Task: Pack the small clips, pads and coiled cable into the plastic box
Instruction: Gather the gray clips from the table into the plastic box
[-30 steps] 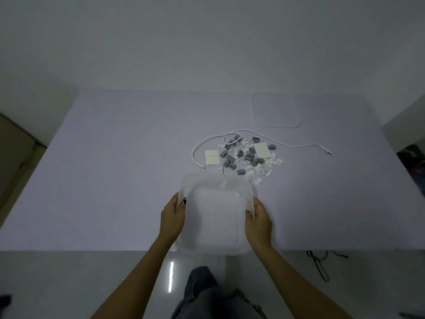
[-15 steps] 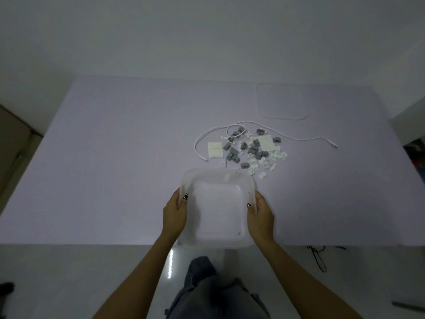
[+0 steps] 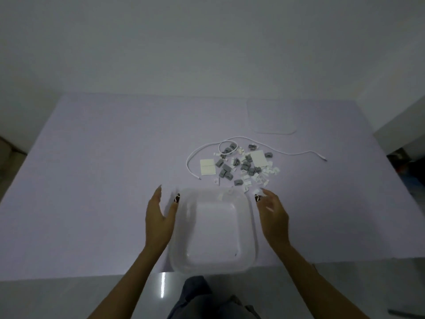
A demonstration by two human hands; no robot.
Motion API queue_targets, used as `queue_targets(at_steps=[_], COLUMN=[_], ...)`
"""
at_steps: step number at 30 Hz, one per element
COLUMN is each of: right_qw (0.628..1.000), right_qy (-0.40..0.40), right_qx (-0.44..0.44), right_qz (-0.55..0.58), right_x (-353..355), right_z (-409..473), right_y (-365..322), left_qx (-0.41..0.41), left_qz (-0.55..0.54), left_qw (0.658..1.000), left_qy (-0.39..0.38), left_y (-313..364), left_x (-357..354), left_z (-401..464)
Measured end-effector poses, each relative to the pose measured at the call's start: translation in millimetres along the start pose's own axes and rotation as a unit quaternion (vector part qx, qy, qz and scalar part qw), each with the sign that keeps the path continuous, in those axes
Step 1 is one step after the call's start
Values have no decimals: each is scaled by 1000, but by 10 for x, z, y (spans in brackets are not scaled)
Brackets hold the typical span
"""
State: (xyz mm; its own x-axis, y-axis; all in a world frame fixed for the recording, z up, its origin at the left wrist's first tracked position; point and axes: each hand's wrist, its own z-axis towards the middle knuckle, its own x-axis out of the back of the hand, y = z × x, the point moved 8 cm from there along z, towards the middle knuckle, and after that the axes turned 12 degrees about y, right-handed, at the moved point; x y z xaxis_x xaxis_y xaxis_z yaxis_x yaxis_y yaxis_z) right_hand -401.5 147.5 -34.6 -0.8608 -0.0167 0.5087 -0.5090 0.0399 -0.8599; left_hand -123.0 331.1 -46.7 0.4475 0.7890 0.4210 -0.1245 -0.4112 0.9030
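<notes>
Both hands, left hand [image 3: 158, 218] and right hand [image 3: 272, 214], hover open beside the empty plastic box [image 3: 212, 229] at the desk [image 3: 103, 180] edge, probably parked close for loading; clips [image 3: 243, 168], pads [image 3: 208, 170] and cable [image 3: 294, 153] lie loose just beyond.

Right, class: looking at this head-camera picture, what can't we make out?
- Small grey and white clips: too small and dim to count.
- Translucent plastic box: through its far wall, inside or behind is unclear.
- Right hand: fingertips blurred.
- Dark objects: cut off at the right edge.
</notes>
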Motion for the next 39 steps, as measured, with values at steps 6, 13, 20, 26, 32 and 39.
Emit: queue_targets(at_steps=[6, 13, 20, 26, 32, 39], right_qw=[967, 917, 886, 873, 958, 878], right_qy=[-67, -227, -253, -253, -265, -315], right_qx=[175, 233, 280, 321, 79, -283], right_qz=[-172, -232, -269, -267, -75, 224], right_x=[-146, -870, -1237, -1329, -1199, -1446], right_z=[821, 1177, 1304, 1343, 1610, 1577], right_y=[-330, -145, 29, 34, 52, -87], left_qx=[-308, -387, -398, -435, -136, 156], left_qz=[142, 302, 323, 290, 50, -111], left_qw=[932, 815, 788, 796, 964, 966], left_qy=[-130, -309, -340, -306, -225, -174], left_y=[987, 1059, 595, 614, 769, 471], left_x=[-849, -2112, -2511, -2580, -2100, -1685], left_z=[551, 641, 763, 764, 1070, 1145])
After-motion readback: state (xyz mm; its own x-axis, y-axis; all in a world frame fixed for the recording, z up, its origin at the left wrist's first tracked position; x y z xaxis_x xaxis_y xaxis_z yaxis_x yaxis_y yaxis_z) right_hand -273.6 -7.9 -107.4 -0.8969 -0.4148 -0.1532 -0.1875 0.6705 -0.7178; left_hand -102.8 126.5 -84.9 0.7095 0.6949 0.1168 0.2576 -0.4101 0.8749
